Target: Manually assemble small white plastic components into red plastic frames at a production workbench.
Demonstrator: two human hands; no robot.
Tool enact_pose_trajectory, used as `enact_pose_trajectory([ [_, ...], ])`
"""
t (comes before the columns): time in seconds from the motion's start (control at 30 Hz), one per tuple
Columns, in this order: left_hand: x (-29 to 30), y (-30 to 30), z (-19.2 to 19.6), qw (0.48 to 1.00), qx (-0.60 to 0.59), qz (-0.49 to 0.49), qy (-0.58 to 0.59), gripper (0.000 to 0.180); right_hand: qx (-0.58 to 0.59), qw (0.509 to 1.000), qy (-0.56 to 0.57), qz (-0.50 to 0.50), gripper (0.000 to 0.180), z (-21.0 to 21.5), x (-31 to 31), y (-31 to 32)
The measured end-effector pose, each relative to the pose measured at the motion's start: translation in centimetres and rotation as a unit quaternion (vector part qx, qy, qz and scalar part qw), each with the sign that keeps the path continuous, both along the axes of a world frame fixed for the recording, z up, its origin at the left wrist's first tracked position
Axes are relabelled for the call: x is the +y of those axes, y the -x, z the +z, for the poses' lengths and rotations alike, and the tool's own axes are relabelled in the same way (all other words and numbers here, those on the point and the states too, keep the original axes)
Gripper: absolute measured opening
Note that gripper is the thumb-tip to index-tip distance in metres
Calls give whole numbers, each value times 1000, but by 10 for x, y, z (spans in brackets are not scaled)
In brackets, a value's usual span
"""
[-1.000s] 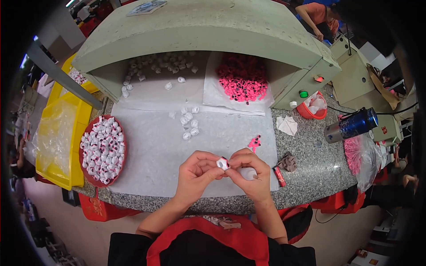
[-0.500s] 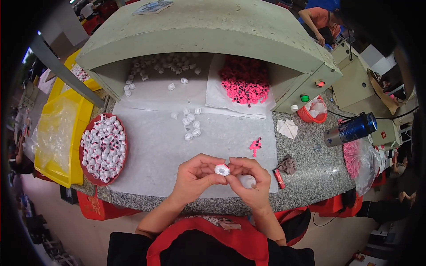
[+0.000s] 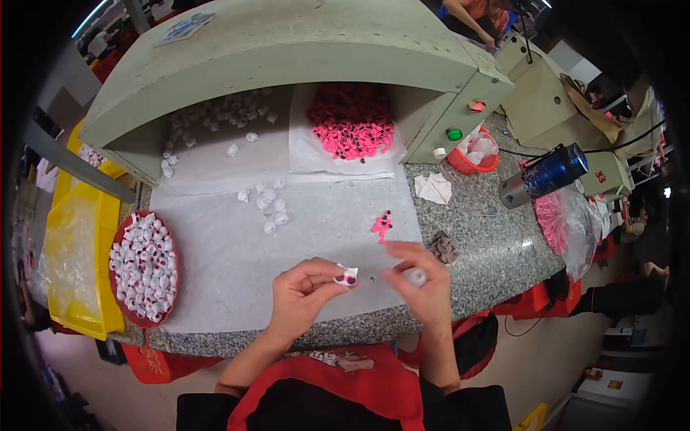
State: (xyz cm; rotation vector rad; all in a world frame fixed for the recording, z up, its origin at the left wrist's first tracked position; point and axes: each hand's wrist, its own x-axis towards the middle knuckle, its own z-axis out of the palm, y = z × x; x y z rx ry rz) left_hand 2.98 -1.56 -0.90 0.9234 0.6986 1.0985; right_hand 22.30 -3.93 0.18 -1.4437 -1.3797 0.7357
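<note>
My left hand [image 3: 303, 291] pinches a small white moulded piece [image 3: 348, 274] between thumb and fingertips. Dark and pink spots show on the side of that piece. To its right, my right hand [image 3: 425, 287] is wrapped around a small white squeeze bottle [image 3: 415, 276], partly hidden by the fingers and blurred by motion. Several plain white pieces [image 3: 269, 204] lie on the white paper beyond my left hand. A small group of pink and black discs [image 3: 382, 228] is on the paper just beyond my right hand.
A red bowl [image 3: 177, 287] of white pieces stands left, beside yellow trays [image 3: 109, 287]. The grey-green housing [image 3: 273, 65] overhangs a pink disc pile [image 3: 352, 133]. To the right are a crumpled cloth [image 3: 444, 248], a red basket [image 3: 474, 167] and a blue flask [image 3: 550, 172].
My hands have moved apart; the right, with the bottle, has drawn off to the right. The white piece in my left hand is turned, showing its spots. The view has shifted.
</note>
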Motion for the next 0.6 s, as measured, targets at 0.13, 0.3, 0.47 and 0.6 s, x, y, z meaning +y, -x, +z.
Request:
enact_pose_trajectory([
  [0.13, 4, -14, -1, 975, 77, 34, -205, 23, -251, 925, 34, -282, 25, -49, -8, -78],
  [0.3, -1, -18, 2, 927, 175, 55, -326, 21, -335, 879, 100, -323, 26, -56, -5, -81],
  [0.47, -1, -16, 1, 912, 188, 77, -356, 23, -10, 993, -36, -112, 26, 0, -14, -36],
  [0.6, -3, -17, 0, 930, 152, 99, -321, 26, 245, 962, 89, 78, 26, 25, -16, 17],
])
